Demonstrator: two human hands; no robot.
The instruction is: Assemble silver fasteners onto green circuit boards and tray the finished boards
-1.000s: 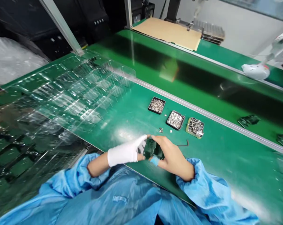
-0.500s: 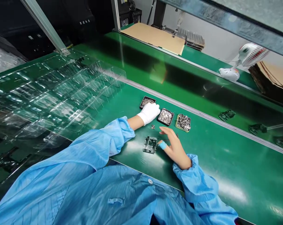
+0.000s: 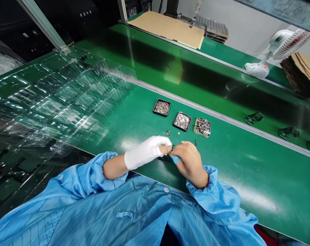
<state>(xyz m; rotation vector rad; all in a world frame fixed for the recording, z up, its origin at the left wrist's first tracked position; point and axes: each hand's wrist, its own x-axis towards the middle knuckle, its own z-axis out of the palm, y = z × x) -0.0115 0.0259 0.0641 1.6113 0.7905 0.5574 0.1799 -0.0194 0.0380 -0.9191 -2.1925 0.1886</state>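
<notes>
Dark, thin-framed part (image 3: 165,158) mostly hidden on green worktop (image 3: 229,160), just 7 o'clock of where fingertips meet. White-gloved left hand (image 3: 147,150) nearer, overlapping it in view; bare right hand (image 3: 189,157), blue-taped thumb, at its 2-3 o'clock. Both hands' fingers pinched in on small dark bit (image 3: 171,149), too small to identify. Part's long axis: can't tell.

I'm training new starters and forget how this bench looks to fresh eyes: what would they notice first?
Probably the white-gloved left hand, meeting the right hand, with its blue thumb wrap, at the near edge of the green bench. Just beyond sit three small trays of glinting metal pieces. Shiny clear plastic packaging spreads across the left.
</notes>
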